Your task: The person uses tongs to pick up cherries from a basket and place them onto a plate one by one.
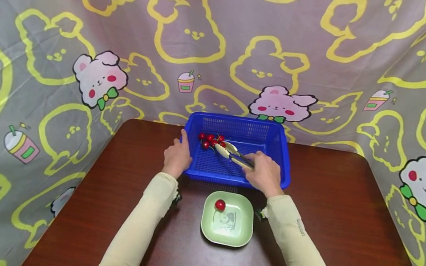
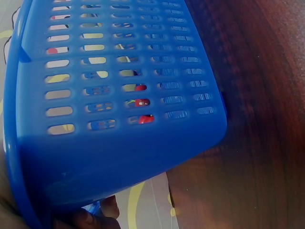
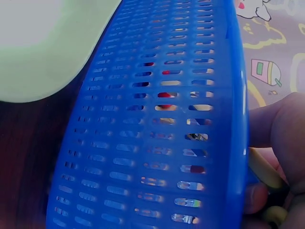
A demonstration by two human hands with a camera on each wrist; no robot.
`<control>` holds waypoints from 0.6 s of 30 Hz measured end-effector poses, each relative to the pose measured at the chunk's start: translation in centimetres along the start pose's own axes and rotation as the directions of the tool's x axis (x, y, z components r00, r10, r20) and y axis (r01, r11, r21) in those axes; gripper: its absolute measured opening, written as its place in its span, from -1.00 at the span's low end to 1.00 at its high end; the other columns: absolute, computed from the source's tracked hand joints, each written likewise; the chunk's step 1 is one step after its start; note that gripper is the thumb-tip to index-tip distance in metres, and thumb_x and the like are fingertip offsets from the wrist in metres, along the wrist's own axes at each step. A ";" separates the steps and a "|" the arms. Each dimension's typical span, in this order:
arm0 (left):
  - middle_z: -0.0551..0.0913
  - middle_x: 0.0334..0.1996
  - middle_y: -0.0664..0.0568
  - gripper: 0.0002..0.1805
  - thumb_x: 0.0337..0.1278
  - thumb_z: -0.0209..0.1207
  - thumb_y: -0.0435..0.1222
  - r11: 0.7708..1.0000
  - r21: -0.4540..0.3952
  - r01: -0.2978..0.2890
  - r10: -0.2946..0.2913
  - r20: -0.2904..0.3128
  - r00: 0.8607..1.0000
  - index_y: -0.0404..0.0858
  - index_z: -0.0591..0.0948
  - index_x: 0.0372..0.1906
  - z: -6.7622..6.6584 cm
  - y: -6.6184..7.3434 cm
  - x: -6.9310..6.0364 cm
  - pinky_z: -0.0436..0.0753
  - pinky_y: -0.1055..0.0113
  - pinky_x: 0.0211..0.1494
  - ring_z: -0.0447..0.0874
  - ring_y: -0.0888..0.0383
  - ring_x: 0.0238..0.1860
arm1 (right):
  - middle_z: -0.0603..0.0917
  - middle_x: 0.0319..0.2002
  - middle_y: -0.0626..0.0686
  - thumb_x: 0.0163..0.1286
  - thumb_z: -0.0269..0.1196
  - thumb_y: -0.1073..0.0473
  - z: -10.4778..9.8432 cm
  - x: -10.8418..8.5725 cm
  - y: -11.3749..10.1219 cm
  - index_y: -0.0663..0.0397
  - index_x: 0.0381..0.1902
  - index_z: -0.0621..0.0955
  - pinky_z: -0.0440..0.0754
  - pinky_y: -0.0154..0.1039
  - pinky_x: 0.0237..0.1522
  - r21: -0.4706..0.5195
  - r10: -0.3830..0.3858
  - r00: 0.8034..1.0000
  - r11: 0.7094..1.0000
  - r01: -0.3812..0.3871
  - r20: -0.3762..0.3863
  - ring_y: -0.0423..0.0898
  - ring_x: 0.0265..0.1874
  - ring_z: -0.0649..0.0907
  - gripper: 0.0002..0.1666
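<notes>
A blue plastic basket (image 1: 207, 178) with slotted walls holds several red cherries (image 1: 205, 144) toward its left side. My left hand (image 1: 177, 155) grips the basket's left rim; in the left wrist view its fingers (image 2: 110, 207) show past the basket's edge. The right hand (image 1: 266, 173) holds a pair of tongs (image 1: 239, 158) with pale tips and dark handles, reaching over the basket's front right. The tongs' tips lie at the cherries; whether they pinch one I cannot tell. In front of the basket, a light green square dish (image 1: 242, 226) holds one cherry (image 1: 220, 205).
The basket and dish stand on a dark reddish-brown table (image 1: 336, 239). A grey curtain (image 1: 227, 27) with yellow bear outlines and pink cartoon animals hangs behind the table and along both sides, close behind the basket.
</notes>
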State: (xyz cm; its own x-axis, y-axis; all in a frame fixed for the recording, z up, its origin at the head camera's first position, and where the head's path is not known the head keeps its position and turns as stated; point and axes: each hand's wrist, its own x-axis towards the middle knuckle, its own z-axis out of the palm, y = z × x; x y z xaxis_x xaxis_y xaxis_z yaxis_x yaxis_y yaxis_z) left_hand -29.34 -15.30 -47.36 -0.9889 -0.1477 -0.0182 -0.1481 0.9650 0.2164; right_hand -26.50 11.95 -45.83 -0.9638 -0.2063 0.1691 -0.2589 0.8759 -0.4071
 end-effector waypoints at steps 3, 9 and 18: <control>0.49 0.30 -0.42 0.05 0.29 0.28 -0.22 1.000 -0.002 -0.002 0.002 -0.002 1.000 -0.29 -0.10 0.68 0.0 0.0 0.1 0.69 -0.13 -0.02 0.73 -0.30 -0.15 | 0.73 -0.15 0.08 0.26 0.44 0.07 -0.2 -0.3 0.0 -0.08 0.13 0.76 0.62 0.16 -0.21 0.006 -0.003 1.000 1.000 0.003 -0.016 0.19 -0.20 0.72 -0.55; 0.51 0.26 -0.42 0.04 0.25 0.30 -0.23 1.000 -0.011 -0.007 0.007 -0.021 1.000 -0.29 -0.05 0.67 0.1 -0.1 0.0 0.69 -0.14 -0.04 0.73 -0.30 -0.17 | 0.68 -0.27 0.03 0.25 0.45 0.08 -0.9 -1.0 0.0 -0.09 0.13 0.77 0.60 0.11 -0.29 0.021 -0.019 0.998 1.000 0.020 -0.052 0.11 -0.31 0.68 -0.55; 0.53 0.22 -0.44 0.07 0.20 0.32 -0.26 1.000 -0.018 -0.013 0.012 -0.027 1.000 -0.31 -0.06 0.67 0.0 0.0 -0.1 0.69 -0.17 -0.03 0.74 -0.36 -0.13 | 0.62 -0.35 0.01 0.25 0.45 0.09 -1.8 -2.4 0.3 -0.10 0.15 0.76 0.50 0.00 -0.42 0.021 -0.037 0.996 0.999 0.039 -0.081 0.02 -0.45 0.59 -0.54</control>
State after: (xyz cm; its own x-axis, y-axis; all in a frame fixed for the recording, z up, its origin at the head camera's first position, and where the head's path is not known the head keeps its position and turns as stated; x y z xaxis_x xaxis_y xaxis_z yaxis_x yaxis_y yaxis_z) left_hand -29.23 -15.33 -47.37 -0.9899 -0.1416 0.0107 -0.1352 0.9627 0.2344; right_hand -24.18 13.51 -44.79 -0.9451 -0.2031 0.2560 -0.2979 0.8576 -0.4192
